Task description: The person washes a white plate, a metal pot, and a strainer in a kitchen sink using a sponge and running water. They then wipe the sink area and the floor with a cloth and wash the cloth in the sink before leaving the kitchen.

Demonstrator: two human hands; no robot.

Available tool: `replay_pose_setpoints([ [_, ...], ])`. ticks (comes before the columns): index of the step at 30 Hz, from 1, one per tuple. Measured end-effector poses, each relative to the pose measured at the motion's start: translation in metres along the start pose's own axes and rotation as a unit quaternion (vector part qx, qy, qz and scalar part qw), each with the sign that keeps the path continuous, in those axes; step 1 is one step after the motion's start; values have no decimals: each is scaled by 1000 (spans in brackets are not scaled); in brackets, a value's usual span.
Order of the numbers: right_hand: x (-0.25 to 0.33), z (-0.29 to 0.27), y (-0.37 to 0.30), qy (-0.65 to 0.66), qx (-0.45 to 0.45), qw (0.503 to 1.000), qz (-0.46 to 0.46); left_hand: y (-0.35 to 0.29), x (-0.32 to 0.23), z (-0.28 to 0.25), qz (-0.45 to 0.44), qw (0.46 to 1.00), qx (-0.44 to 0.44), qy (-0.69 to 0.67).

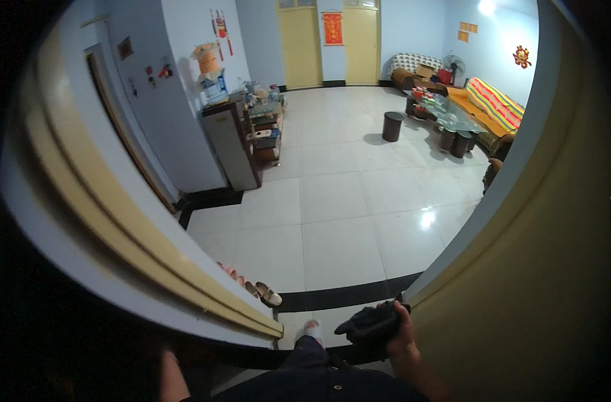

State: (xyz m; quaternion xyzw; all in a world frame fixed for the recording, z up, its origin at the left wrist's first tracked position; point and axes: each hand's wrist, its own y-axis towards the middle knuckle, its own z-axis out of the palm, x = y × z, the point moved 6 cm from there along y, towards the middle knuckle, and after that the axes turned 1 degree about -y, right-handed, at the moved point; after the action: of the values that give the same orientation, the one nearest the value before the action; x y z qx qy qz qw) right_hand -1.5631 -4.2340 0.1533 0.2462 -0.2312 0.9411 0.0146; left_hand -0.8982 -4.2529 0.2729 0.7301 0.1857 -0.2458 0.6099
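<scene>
My right hand [403,340] is closed around a dark, crumpled cloth bundle [371,326], with the thumb over its upper edge. The bundle is held in front of my body at the doorway, close to the yellowish door [513,281] on the right. Of my left arm [174,378], only a short stretch shows at the lower left; its hand is lost in the dark, so its fingers cannot be made out. One of my feet, in a light slipper [312,328], is on the doorway floor.
A yellow door frame [178,278] bounds the left, with several shoes [266,295] beyond it. A black floor strip [345,293] crosses the entrance. Farther in are a cabinet [230,144] with a water dispenser, a round stool [392,126], a glass coffee table [463,119] and a sofa [479,110].
</scene>
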Motion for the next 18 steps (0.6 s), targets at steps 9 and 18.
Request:
replay_pose_setpoints([
  [9, 62, 106, 153, -46, 40, 998, 22, -399, -56, 243, -498, 429, 752, -52],
  [18, 142, 258, 300, -532, 218, 732, -365, -348, -450, 511, -533, 49, 769, -349],
])
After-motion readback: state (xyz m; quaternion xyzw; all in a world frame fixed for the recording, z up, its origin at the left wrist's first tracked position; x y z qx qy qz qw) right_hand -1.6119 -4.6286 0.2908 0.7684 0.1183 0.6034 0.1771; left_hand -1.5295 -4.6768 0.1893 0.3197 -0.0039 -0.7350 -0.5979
